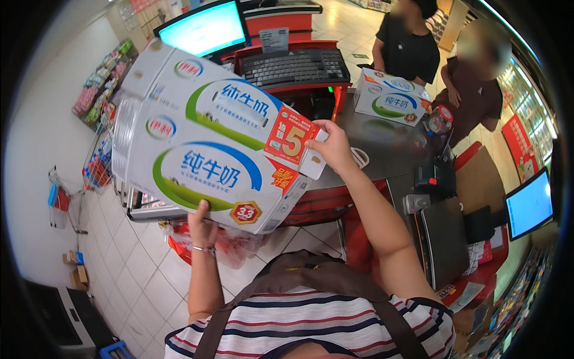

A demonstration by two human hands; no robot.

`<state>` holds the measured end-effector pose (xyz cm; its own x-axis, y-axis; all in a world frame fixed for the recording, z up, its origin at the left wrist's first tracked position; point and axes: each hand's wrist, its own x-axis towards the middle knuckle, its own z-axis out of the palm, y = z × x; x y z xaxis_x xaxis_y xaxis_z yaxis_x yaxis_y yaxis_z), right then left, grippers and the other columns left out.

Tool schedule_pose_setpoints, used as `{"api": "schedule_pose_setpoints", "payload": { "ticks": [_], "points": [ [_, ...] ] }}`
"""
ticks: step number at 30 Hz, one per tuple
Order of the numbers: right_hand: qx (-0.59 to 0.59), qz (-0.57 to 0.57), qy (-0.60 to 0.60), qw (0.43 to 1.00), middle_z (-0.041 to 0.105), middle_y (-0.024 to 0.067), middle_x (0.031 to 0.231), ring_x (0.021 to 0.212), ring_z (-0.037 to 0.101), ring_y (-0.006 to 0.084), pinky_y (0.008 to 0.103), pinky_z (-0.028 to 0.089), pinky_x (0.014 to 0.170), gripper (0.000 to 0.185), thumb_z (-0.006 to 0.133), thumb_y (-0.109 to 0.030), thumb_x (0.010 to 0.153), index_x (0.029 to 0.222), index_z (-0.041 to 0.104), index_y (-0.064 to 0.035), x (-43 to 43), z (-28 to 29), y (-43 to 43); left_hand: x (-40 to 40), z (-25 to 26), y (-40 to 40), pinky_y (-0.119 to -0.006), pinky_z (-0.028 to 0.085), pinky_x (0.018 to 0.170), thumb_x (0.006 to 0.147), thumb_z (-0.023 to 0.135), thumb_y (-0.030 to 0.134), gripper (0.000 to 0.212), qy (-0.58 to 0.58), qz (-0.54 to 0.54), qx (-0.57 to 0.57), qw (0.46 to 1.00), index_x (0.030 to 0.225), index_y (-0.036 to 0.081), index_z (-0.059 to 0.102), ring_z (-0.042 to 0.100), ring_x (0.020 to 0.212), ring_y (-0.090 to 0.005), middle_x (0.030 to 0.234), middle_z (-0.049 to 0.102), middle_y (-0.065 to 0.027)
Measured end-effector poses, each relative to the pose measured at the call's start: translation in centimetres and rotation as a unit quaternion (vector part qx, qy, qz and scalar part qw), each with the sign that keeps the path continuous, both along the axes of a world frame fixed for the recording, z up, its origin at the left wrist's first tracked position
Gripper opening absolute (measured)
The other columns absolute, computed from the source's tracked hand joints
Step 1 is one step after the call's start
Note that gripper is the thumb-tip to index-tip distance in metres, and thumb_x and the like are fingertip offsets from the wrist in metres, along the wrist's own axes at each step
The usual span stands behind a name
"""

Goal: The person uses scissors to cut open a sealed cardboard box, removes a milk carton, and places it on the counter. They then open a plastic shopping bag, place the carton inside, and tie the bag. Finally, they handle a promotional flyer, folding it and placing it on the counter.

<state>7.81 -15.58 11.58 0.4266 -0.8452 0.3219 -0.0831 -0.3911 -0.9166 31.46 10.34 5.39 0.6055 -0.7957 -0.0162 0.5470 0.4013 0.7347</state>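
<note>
A white cardboard milk carton box [210, 148] with green and blue printing is held up, tilted, between my two hands. Its end flap at the upper left hangs unfolded. My left hand [202, 229] grips the lower edge, thumb on the printed face. With thumb and fingers, my right hand [332, 146] holds the right end by a small flap, beside a red printed patch. Whether the box holds anything cannot be seen. A similar milk box [392, 96] stands on the dark checkout counter [381, 148], in front of two people.
Behind the held box are a monitor [204, 29] and a black keyboard [293, 67]. A clear jar with a red lid [440, 120] stands at the counter's far right. Red plastic bags [228, 247] hang below the box. Another screen [530, 206] is at the right.
</note>
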Motion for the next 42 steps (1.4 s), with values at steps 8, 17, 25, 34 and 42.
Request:
{"api": "schedule_pose_setpoints", "payload": {
  "ticks": [8, 17, 25, 34, 42],
  "points": [
    [-0.161, -0.125, -0.061, 0.977, 0.042, 0.0103, 0.128, 0.115, 0.042, 0.0199, 0.0359, 0.038, 0.093, 0.074, 0.073, -0.006, 0.069, 0.131, 0.033, -0.0089, -2.1, 1.9, -1.7, -4.3, -1.0, -4.5, -0.040, 0.032, 0.100, 0.077, 0.070, 0.018, 0.051, 0.087, -0.002, -0.056, 0.995, 0.120, 0.005, 0.047, 0.046, 0.113, -0.0216, 0.120, 0.052, -0.0044],
    [0.250, 0.198, -0.229, 0.920, 0.056, 0.0062, 0.114, 0.108, 0.049, 0.0177, 0.0346, 0.036, 0.093, 0.068, 0.078, -0.031, 0.066, 0.120, 0.047, -0.0047, -6.2, 1.4, -1.2, -9.2, -2.5, -7.7, -0.041, 0.028, 0.103, 0.079, 0.067, 0.028, 0.053, 0.107, -0.054, -0.125, 0.985, 0.124, 0.009, 0.045, 0.042, 0.118, -0.0216, 0.125, 0.049, -0.0031],
    [0.104, 0.046, -0.197, 0.974, 0.063, 0.0064, 0.099, 0.090, 0.058, 0.0131, 0.0265, 0.046, 0.078, 0.032, 0.068, -0.010, 0.076, 0.104, 0.056, 0.0003, -4.9, 0.5, -3.3, -11.0, -2.7, -7.6, -0.037, 0.037, 0.093, 0.078, 0.068, 0.025, 0.049, 0.040, -0.028, -0.053, 0.997, 0.121, 0.010, 0.048, 0.048, 0.111, -0.0200, 0.118, 0.054, -0.0012],
    [0.196, 0.161, -0.258, 0.932, 0.060, 0.0068, 0.104, 0.094, 0.056, 0.0134, 0.0290, 0.046, 0.083, 0.041, 0.067, -0.004, 0.075, 0.112, 0.050, -0.0013, -3.2, 3.2, -8.1, -10.7, -2.2, -7.0, -0.036, 0.046, 0.084, 0.092, 0.043, 0.041, 0.051, -0.138, -0.165, 0.258, 0.942, 0.116, -0.004, 0.044, 0.058, 0.096, -0.0261, 0.120, 0.052, -0.0179],
    [0.149, 0.251, -0.197, 0.936, 0.061, 0.0070, 0.104, 0.093, 0.058, 0.0128, 0.0281, 0.047, 0.083, 0.040, 0.068, 0.000, 0.073, 0.109, 0.051, -0.0016, -0.2, 6.1, -10.6, -3.6, 12.9, -4.7, -0.033, 0.046, 0.084, 0.071, 0.075, 0.021, 0.056, -0.490, -0.202, 0.174, 0.830, 0.118, 0.000, 0.053, 0.059, 0.097, -0.0183, 0.108, 0.061, -0.0120]
  ]
}}
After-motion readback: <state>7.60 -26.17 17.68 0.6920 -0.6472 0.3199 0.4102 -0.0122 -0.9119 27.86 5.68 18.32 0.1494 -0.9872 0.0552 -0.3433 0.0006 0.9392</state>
